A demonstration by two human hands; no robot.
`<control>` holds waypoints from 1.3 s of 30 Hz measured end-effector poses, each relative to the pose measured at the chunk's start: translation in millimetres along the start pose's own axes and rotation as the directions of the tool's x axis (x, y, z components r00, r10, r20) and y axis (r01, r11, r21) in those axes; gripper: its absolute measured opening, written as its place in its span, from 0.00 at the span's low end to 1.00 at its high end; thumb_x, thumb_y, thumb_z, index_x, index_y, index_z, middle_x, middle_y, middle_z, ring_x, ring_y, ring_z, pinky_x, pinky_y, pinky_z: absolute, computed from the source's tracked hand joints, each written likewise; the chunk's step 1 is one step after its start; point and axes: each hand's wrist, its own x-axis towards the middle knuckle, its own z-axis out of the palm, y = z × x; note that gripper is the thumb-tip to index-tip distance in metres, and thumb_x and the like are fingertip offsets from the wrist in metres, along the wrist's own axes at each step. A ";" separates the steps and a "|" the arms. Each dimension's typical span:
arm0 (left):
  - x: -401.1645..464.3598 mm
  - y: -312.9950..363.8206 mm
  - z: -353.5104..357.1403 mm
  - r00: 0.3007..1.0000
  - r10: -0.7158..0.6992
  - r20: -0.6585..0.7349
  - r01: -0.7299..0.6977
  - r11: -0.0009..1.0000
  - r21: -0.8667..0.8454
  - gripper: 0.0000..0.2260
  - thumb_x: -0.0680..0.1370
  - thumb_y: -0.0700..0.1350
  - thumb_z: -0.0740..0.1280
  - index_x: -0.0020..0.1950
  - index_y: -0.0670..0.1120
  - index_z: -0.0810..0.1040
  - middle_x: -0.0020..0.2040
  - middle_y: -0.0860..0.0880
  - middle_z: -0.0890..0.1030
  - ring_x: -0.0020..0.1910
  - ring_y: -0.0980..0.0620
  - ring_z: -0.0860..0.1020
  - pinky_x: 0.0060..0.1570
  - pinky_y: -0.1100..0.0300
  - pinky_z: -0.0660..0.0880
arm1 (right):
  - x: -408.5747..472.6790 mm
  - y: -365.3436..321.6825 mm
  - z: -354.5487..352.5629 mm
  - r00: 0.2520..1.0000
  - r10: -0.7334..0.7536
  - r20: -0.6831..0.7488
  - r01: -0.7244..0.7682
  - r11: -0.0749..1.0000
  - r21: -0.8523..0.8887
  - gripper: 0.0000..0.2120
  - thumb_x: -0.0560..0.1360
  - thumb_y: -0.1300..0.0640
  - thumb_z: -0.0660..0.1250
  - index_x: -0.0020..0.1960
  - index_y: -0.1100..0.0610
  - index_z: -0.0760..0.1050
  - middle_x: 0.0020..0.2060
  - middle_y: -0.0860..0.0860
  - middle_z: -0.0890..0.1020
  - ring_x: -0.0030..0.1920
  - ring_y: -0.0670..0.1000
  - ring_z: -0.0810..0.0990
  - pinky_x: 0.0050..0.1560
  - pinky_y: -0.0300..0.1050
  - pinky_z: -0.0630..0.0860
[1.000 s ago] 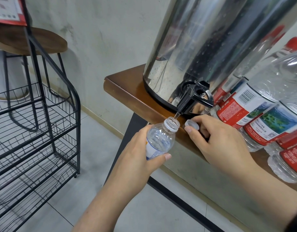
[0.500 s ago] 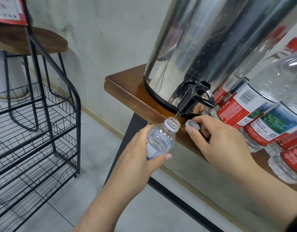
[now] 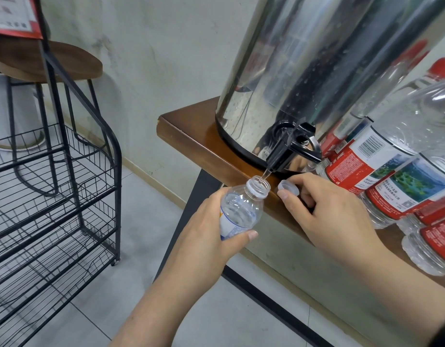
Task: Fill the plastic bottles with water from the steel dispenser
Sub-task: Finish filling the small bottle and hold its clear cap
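A tall steel dispenser (image 3: 304, 71) stands on a brown wooden table (image 3: 191, 136). Its black tap (image 3: 284, 156) lets a thin stream of water fall into a small clear plastic bottle (image 3: 241, 209). My left hand (image 3: 203, 244) grips that bottle, tilted, with its open mouth right under the tap. My right hand (image 3: 324, 214) rests on the table edge beside the tap and pinches the bottle's clear cap (image 3: 287, 187) between thumb and fingers.
Several large bottles with red labels (image 3: 361, 166) and red caps crowd the table to the right of the tap. A black wire rack (image 3: 53, 196) stands on the tiled floor at the left, with a wooden stool (image 3: 53, 61) behind it.
Almost nothing has moved. Water keeps running into the bottle and both hands hold their places.
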 end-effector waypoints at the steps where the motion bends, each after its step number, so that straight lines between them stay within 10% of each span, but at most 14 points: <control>1: 0.0 -0.2 0.1 1.000 -0.001 0.000 0.001 1.000 0.000 0.29 0.75 0.56 0.76 0.72 0.65 0.66 0.62 0.66 0.75 0.61 0.64 0.75 0.51 0.79 0.70 | 0.0 0.0 0.1 1.000 0.001 0.001 -0.001 1.000 0.001 0.16 0.79 0.35 0.57 0.57 0.41 0.77 0.34 0.35 0.70 0.38 0.37 0.72 0.34 0.37 0.62; 39: -0.2 -3.6 1.7 0.998 0.021 -0.054 -0.021 1.000 0.002 0.29 0.74 0.57 0.76 0.69 0.70 0.66 0.61 0.69 0.75 0.61 0.68 0.74 0.49 0.79 0.70 | 0.1 2.4 0.1 1.000 -0.001 0.018 0.001 1.000 -0.001 0.16 0.79 0.35 0.57 0.59 0.41 0.76 0.37 0.34 0.72 0.40 0.38 0.73 0.35 0.38 0.63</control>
